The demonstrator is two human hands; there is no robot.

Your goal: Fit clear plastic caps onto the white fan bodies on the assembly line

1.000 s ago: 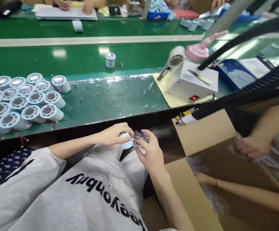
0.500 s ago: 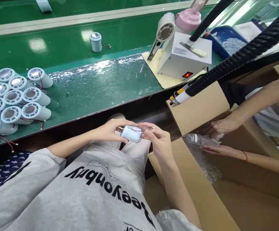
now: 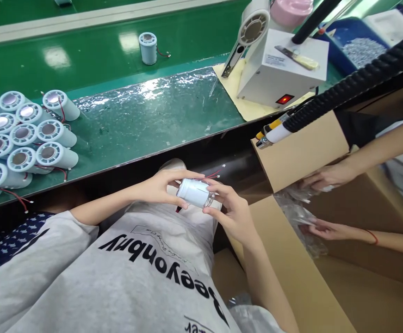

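A light-blue cylinder (image 3: 193, 192) lies on its side between my two hands, above my lap. My left hand (image 3: 163, 187) grips its left end between thumb and fingers. At the right end, my right hand (image 3: 231, 208) has its thumb and fingers round an open, ribbed end piece. Thin red and dark wires stick out past the cylinder's upper side, with small white connectors at their tips. Several similar cylinders (image 3: 22, 133) lie close together at the left of the green bench (image 3: 145, 120), and one more cylinder (image 3: 148, 50) stands upright farther back.
A white box (image 3: 284, 69) with a lit red switch and a knife on top is at the back right, beside a white handheld fan (image 3: 253, 28). A black hose (image 3: 354, 78) crosses the right side. Another person's hands (image 3: 329, 229) hold clear plastic over cardboard boxes (image 3: 277, 259).
My right hand has opened wider and shifted to the cylinder's right end, showing more of it. The wires now point up and right. The other person's hands have moved on the plastic.
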